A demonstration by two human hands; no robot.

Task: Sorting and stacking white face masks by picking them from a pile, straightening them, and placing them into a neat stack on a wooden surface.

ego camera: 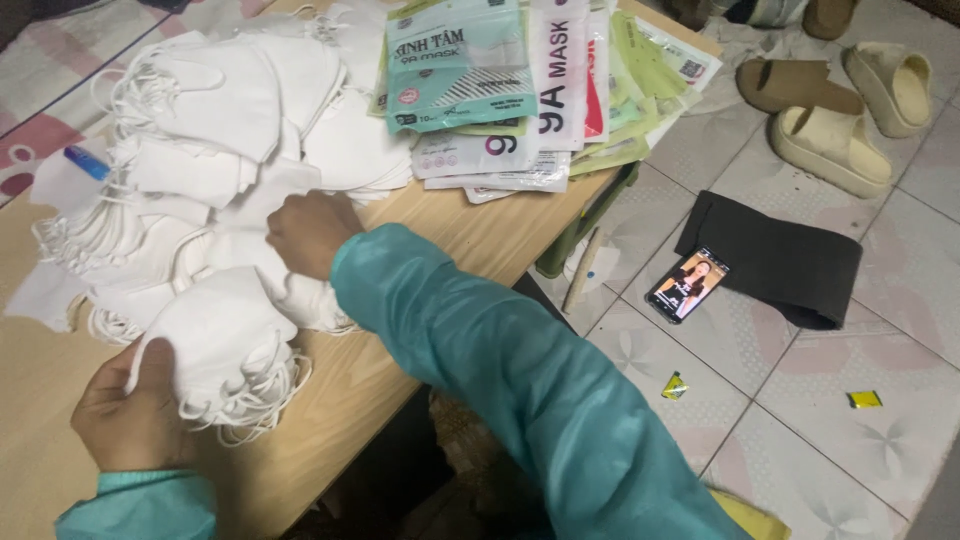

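Observation:
My left hand (135, 410) grips a stack of white face masks (225, 345) near the front of the low wooden table (465, 240), ear loops hanging off the stack's right side. My right hand (310, 232), in a teal sleeve, reaches across and pinches into the loose pile of white masks (215, 120) that covers the table's left and middle. Its fingertips are buried among the masks. A fanned stack of flat printed mask pouches (520, 85), teal, white and light green, lies at the table's far right corner.
A blue pen-like object (87, 162) lies at the pile's left edge. On the tiled floor to the right lie a phone with a lit screen (687, 285), a dark folded cloth (785, 260), beige slippers (830, 150), a stick (582, 272) and small yellow wrappers (864, 399).

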